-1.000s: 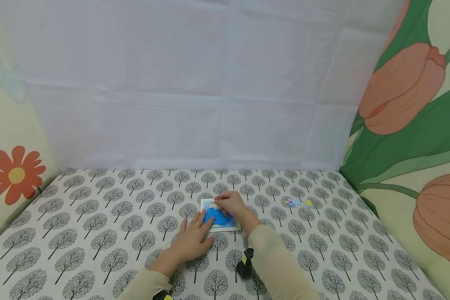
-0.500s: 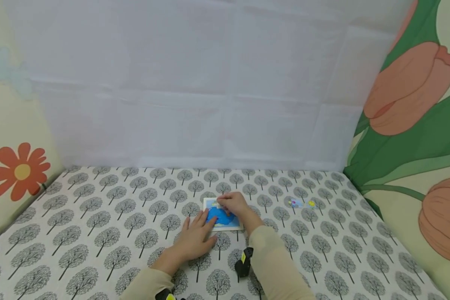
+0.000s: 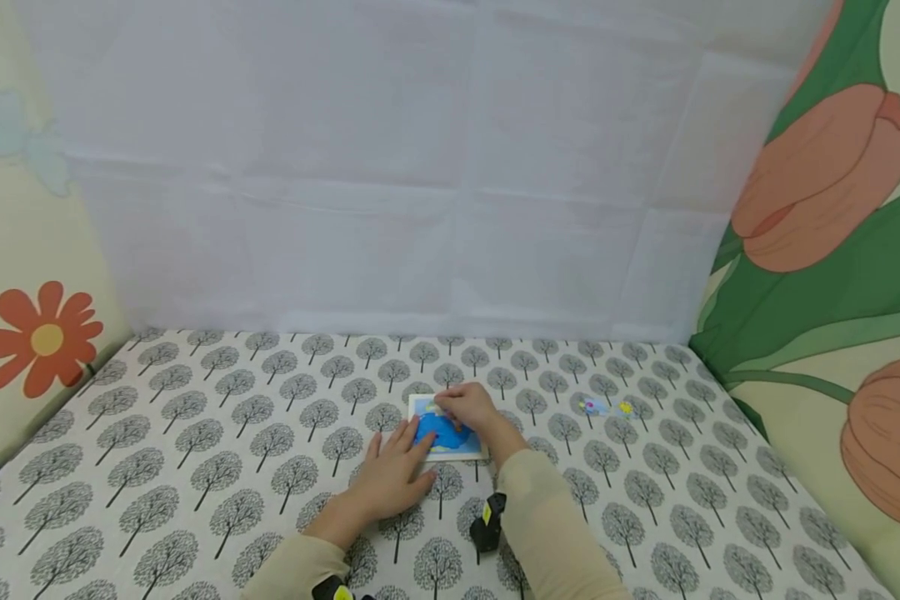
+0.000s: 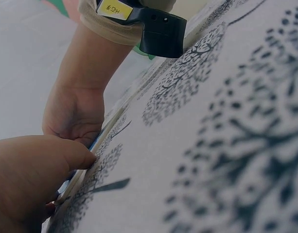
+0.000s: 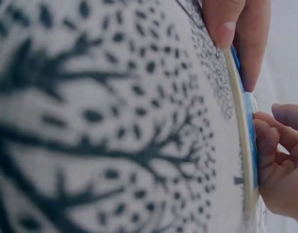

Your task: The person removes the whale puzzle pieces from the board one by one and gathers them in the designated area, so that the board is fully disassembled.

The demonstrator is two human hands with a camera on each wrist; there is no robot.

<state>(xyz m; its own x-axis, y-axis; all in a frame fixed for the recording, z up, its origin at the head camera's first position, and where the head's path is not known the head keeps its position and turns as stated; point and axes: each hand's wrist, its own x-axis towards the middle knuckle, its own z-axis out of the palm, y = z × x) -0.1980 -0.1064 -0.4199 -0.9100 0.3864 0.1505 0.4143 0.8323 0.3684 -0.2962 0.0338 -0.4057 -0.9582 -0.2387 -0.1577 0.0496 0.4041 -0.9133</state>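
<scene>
A small jigsaw board with a pale rim and a large blue shape lies flat on the cloth. My left hand rests at its left side, fingers spread, fingertips pressing on the board's near left part. Over the upper middle of the board, my right hand has its fingers curled and its thumb and forefinger together. They pinch a small pale puzzle piece against the board, mostly hidden by the fingers. In the right wrist view the right hand touches the blue surface, close to the left hand's fingers.
Two small colourful pieces, one light blue and pink and one yellow, lie on the tree-print tablecloth to the right. A white sheet hangs behind the table. Black camera mounts sit at the wrists.
The whole head view shifts slightly to the right. Both hands stay on the board in nearly the same places, and the two loose pieces remain where they lay.
</scene>
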